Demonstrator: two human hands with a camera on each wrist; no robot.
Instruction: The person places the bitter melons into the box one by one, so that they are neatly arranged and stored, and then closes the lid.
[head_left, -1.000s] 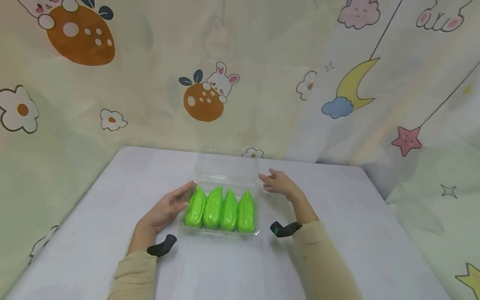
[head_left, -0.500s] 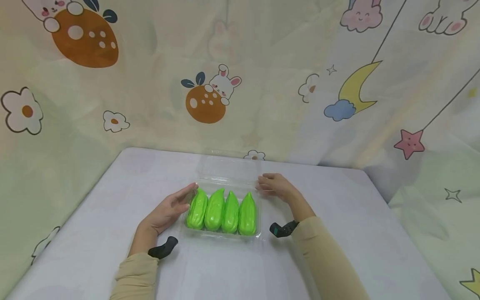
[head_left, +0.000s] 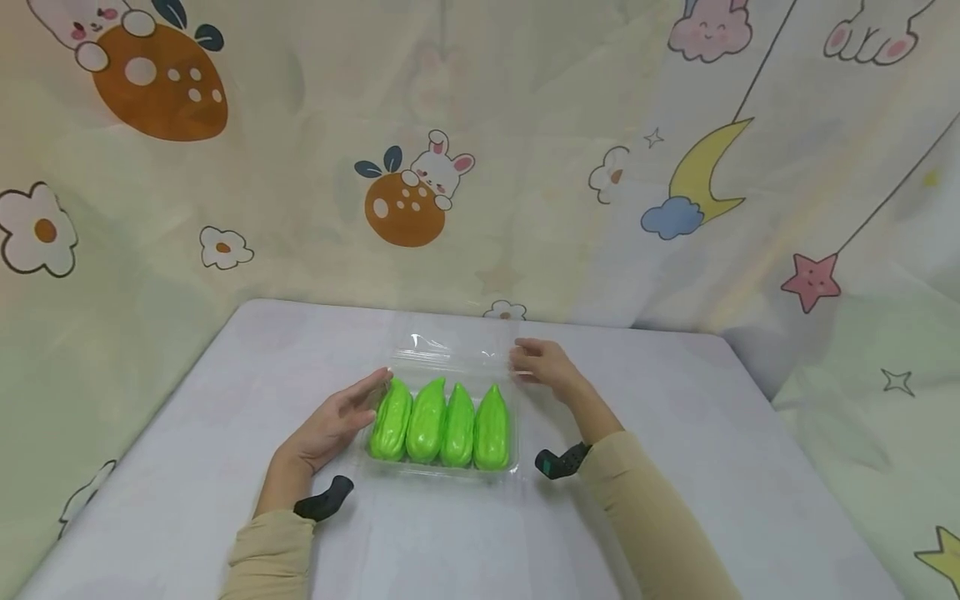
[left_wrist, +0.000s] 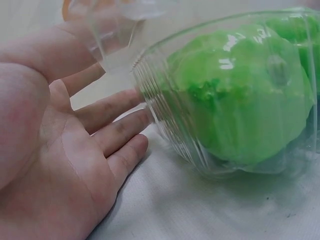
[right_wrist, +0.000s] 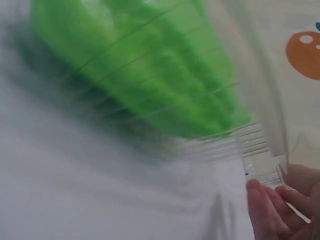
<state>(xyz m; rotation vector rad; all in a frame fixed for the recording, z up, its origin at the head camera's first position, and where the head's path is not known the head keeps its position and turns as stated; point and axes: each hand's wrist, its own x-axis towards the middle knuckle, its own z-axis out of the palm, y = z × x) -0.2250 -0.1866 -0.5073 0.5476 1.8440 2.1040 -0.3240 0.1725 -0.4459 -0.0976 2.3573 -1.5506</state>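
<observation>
A clear plastic clamshell box [head_left: 442, 472] sits on the table with its hinged lid [head_left: 450, 342] raised at the back. Several bright green, ridged, tapered gourds [head_left: 426, 421] that look like bitter melons lie side by side in the base. My left hand [head_left: 330, 425] is at the box's left side, fingers extended; in the left wrist view, fingertips of this hand [left_wrist: 75, 135] reach the ribbed wall. At the lid's right edge, my right hand [head_left: 551, 367] has its fingers bent around the plastic. The right wrist view shows thumb and fingers of this hand [right_wrist: 282, 207] pinching the edge.
A white-covered table [head_left: 637, 517] carries the box. Behind it hangs a pale cloth backdrop [head_left: 300, 183] printed with rabbits, flowers, a moon and stars. Dark wrist devices [head_left: 326, 498] sit at both cuffs.
My right hand has come in to the lid's right edge from slightly farther right, and its fingers have bent. The lid has tilted and catches the light. The left hand stays at the box.
</observation>
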